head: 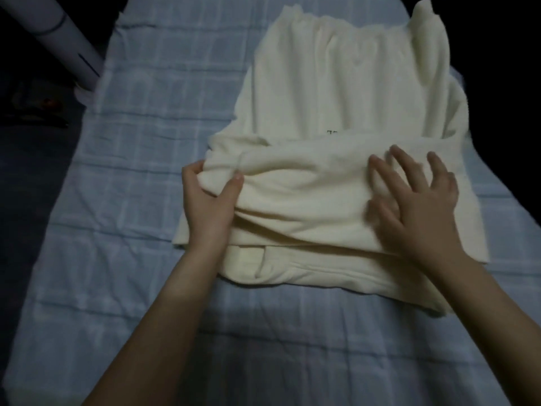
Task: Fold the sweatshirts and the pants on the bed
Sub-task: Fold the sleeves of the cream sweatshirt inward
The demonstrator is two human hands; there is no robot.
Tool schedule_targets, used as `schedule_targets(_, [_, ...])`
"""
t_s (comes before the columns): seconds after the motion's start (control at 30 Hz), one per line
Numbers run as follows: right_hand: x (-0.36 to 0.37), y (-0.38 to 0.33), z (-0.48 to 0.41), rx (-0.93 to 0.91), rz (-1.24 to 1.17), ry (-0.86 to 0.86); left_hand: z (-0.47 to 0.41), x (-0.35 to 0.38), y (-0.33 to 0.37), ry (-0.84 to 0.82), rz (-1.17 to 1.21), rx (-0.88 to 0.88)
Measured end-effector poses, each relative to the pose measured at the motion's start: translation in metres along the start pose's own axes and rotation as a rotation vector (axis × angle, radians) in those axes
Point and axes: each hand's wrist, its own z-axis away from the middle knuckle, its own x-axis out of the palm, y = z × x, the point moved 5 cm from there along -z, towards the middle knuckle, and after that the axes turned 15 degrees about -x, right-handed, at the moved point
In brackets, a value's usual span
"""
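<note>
A cream sweatshirt (336, 92) lies on the bed (146, 142), its near part folded over into a thick band across the middle. My left hand (209, 197) grips the left end of that folded band, thumb on top and fingers tucked under the cloth. My right hand (418, 194) lies flat on the right side of the fold with fingers spread, slightly blurred. Another layer of cream fabric, with a flap or pocket shape (257, 263), shows under the fold at the near edge.
The bed has a pale blue checked sheet, with bare sheet to the left and in front of the garment. A white tube-like post (58, 39) leans at the upper left beside dark floor. The right side beyond the bed is dark.
</note>
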Motion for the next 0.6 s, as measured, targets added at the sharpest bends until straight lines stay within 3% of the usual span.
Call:
schedule_targets(0.1, [0.012,0.004,-0.002,0.051,-0.048,-0.116,-0.007,-0.016,-0.015,0.125,-0.51,-0.087])
schedule_targets(0.13, [0.016,0.003,-0.001,0.048,-0.037,-0.116,-0.002,-0.014,-0.009,0.206,-0.689,0.018])
schedule_targets(0.2, [0.018,0.0,-0.004,0.017,-0.008,-0.061,0.015,0.011,0.011,0.287,-0.892,0.428])
schedule_targets(0.27, [0.022,-0.005,-0.01,-0.037,0.032,-0.039,0.028,0.052,0.015,0.108,-1.004,0.813])
schedule_targets(0.33, [0.032,0.003,-0.007,-0.056,0.087,-0.058,0.025,0.079,-0.001,-0.097,-1.189,1.01])
schedule_targets(0.43, [0.049,0.027,0.013,0.015,0.095,-0.038,-0.005,0.088,-0.027,-0.23,-1.314,0.976])
schedule_targets(0.6, [0.054,0.029,0.017,0.069,0.042,-0.058,-0.01,0.095,-0.029,-0.274,-1.272,1.007])
